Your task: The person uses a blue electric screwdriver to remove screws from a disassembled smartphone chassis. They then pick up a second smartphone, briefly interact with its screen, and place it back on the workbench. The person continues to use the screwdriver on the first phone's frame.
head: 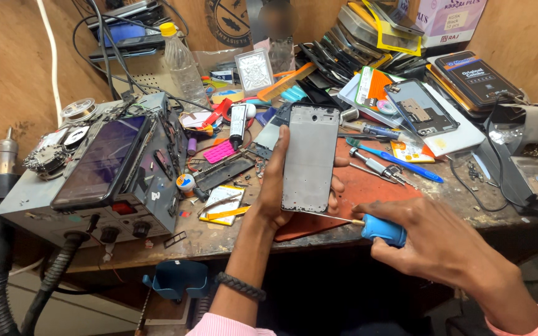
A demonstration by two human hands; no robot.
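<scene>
While the left hand [279, 186] grips a grey phone frame [309, 158] upright above the cluttered bench [219, 239], fingers wrapped round its edges, the right hand [434, 239] is closed on a blue-handled screwdriver [382, 229], its thin shaft touching the frame's lower edge. A red mat [368, 186] lies beneath. To the left sits a grey rework station [88, 205] with a dark phone [101, 162] lying on top.
</scene>
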